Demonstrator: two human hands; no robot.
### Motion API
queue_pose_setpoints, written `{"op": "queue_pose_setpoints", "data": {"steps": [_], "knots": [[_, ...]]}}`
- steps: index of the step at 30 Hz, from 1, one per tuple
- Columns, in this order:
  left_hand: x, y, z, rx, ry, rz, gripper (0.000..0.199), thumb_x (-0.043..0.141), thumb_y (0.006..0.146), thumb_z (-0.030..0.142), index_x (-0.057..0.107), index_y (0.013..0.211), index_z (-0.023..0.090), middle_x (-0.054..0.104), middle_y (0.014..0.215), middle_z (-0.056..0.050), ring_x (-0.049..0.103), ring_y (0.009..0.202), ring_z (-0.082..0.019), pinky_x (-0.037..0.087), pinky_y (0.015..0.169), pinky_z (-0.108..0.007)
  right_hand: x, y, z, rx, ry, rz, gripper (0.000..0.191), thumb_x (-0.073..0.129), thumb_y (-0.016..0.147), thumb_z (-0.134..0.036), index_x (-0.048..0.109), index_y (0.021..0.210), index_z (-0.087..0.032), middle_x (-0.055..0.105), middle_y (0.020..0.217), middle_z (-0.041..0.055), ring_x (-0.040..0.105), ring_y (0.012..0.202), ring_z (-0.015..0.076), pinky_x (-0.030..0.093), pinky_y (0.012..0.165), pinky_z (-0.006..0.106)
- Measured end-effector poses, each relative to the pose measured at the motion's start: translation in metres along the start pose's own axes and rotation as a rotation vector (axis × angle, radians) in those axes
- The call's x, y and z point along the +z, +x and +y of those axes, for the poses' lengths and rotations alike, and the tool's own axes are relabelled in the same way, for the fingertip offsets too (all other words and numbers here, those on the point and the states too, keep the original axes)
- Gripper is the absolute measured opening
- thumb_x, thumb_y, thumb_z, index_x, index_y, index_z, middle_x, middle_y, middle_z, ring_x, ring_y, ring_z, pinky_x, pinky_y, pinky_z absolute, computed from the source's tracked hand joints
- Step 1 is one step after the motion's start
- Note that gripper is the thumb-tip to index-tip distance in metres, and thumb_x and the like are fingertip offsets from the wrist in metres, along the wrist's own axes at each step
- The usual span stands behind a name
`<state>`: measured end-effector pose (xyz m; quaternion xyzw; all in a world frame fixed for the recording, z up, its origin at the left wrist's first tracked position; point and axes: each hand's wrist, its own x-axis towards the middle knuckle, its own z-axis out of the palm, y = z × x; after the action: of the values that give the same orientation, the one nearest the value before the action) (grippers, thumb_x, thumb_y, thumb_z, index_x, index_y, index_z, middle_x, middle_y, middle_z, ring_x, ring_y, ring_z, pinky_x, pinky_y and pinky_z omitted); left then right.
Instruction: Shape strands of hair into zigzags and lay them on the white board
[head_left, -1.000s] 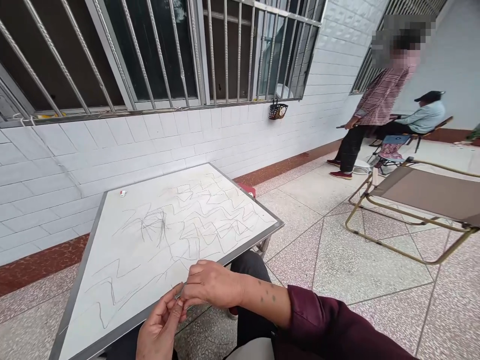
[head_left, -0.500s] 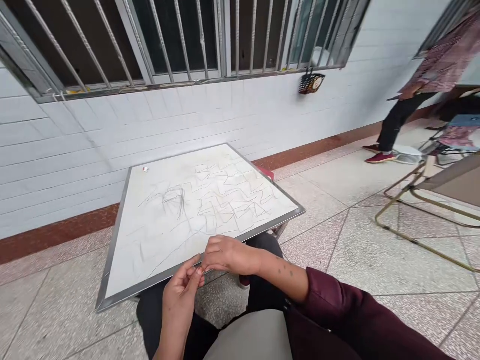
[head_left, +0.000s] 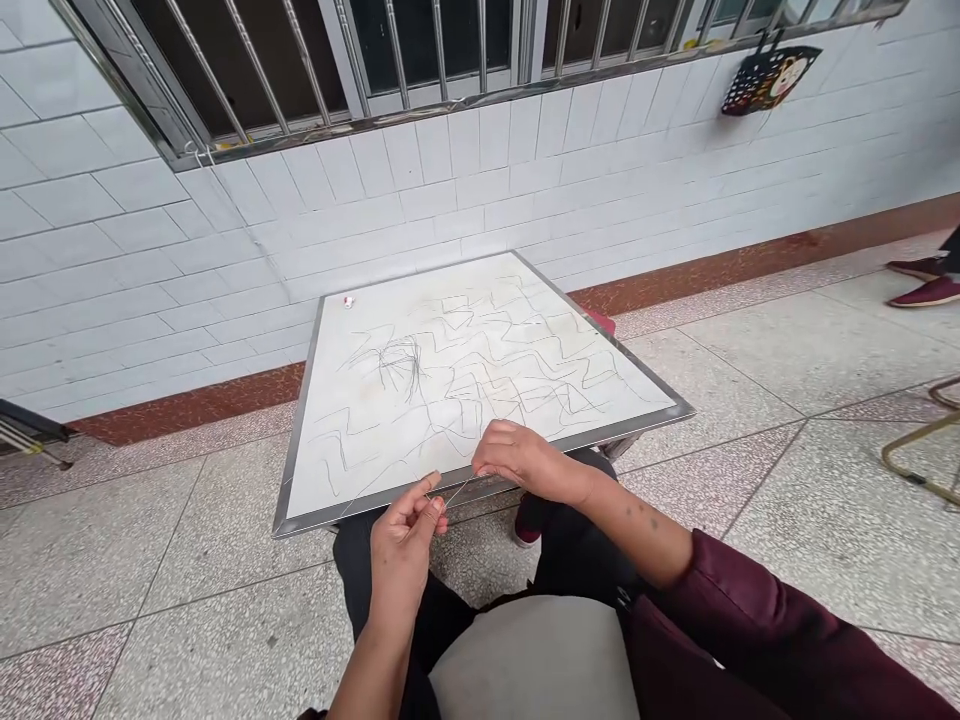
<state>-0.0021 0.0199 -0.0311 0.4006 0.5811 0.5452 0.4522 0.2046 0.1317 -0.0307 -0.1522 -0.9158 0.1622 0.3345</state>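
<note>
A thin wire or strand runs between my two hands, just in front of the near edge of a white board table. My left hand pinches one end between thumb and fingertips, palm turned up. The other end is in the fingertips of my right hand, held slightly higher and over the table's grey rim. Many thin, bent dark strands or lines spread across the white top, with a denser tangle left of its middle.
A tiled wall with a barred window stands behind the table. A patterned bag hangs at upper right. A person's red shoes and a metal chair frame are at the right. A small red-and-white item lies on the table's far left corner.
My hands have moved apart, and the strand between them now shows. The camera view has turned, so the table and bag appear further right and most of the person is out of view.
</note>
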Motion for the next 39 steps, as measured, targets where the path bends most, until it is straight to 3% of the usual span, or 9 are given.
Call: {"op": "queue_pose_setpoints", "data": {"steps": [5,7,10,13,18,22,30,34,39], "knots": [[-0.012,0.002,0.0,0.002,-0.027,0.095,0.045,0.079,0.071,0.04,0.074,0.112,0.022,0.059,0.068,0.004,0.057,0.063,-0.011,0.051,0.066,-0.024,-0.014,-0.018,0.028,0.189,-0.054,0.214,0.023,0.046,0.101,-0.029,0.062,0.089,-0.018,0.063,0.083,0.0065,0.051,0.084,0.0192,0.045,0.075,0.033],[-0.015,0.003,0.0,-0.003,-0.047,0.135,0.047,0.08,0.07,0.039,0.073,0.114,0.022,0.057,0.067,0.005,0.056,0.062,-0.01,0.051,0.068,-0.023,-0.012,-0.025,0.028,0.282,-0.017,0.237,0.022,0.048,0.1,-0.03,0.063,0.088,-0.018,0.063,0.083,0.0065,0.051,0.083,0.0193,0.045,0.076,0.034],[-0.013,0.004,-0.002,-0.016,-0.06,0.153,0.05,0.08,0.07,0.039,0.072,0.116,0.022,0.057,0.067,0.006,0.056,0.062,-0.009,0.051,0.069,-0.023,0.009,-0.024,0.009,0.403,0.247,0.156,0.017,0.055,0.096,-0.033,0.066,0.097,-0.02,0.064,0.087,0.0051,0.056,0.087,0.0186,0.047,0.08,0.034],[-0.007,0.003,-0.003,-0.02,-0.025,0.126,0.051,0.079,0.072,0.04,0.07,0.119,0.021,0.056,0.064,0.006,0.057,0.063,-0.01,0.051,0.069,-0.024,0.04,-0.011,-0.022,0.553,0.708,0.14,0.031,0.066,0.089,-0.039,0.063,0.116,-0.023,0.066,0.096,0.0035,0.06,0.081,0.0153,0.05,0.071,0.029],[-0.003,-0.002,-0.002,-0.014,0.009,0.054,0.048,0.076,0.074,0.041,0.071,0.118,0.02,0.058,0.065,0.004,0.055,0.06,-0.011,0.05,0.065,-0.025,0.062,0.004,-0.044,0.649,1.023,0.232,0.027,0.059,0.092,-0.044,0.071,0.096,-0.021,0.069,0.088,0.003,0.059,0.068,0.012,0.049,0.064,0.026],[-0.003,-0.004,-0.002,0.006,-0.012,0.013,0.046,0.075,0.076,0.039,0.072,0.117,0.02,0.059,0.064,0.004,0.054,0.059,-0.011,0.05,0.064,-0.025,0.066,0.0,-0.04,0.697,1.176,0.298,0.028,0.062,0.09,-0.045,0.072,0.095,-0.02,0.071,0.088,0.0044,0.062,0.077,0.0144,0.05,0.068,0.027],[-0.004,-0.001,-0.004,-0.021,-0.068,0.012,0.044,0.076,0.072,0.037,0.074,0.113,0.021,0.06,0.065,0.003,0.054,0.058,-0.011,0.049,0.061,-0.025,0.077,-0.006,-0.04,0.813,1.334,0.383,0.03,0.065,0.088,-0.046,0.074,0.096,-0.018,0.073,0.091,0.007,0.064,0.079,0.0142,0.049,0.075,0.029],[-0.007,0.0,-0.008,-0.022,-0.111,0.015,0.045,0.077,0.072,0.037,0.074,0.113,0.02,0.059,0.066,0.002,0.052,0.058,-0.011,0.048,0.058,-0.024,0.078,-0.004,-0.039,0.854,1.352,0.359,0.031,0.064,0.089,-0.047,0.073,0.096,-0.018,0.073,0.093,0.0076,0.063,0.079,0.0136,0.049,0.074,0.027],[-0.018,0.006,-0.017,-0.035,-0.116,0.026,0.051,0.077,0.071,0.037,0.071,0.119,0.019,0.057,0.063,0.003,0.051,0.057,-0.01,0.047,0.057,-0.024,0.073,-0.001,-0.025,0.802,0.979,0.265,0.019,0.072,0.082,-0.04,0.072,0.088,-0.022,0.069,0.08,0.0019,0.06,0.072,0.0142,0.048,0.067,0.027]]}}
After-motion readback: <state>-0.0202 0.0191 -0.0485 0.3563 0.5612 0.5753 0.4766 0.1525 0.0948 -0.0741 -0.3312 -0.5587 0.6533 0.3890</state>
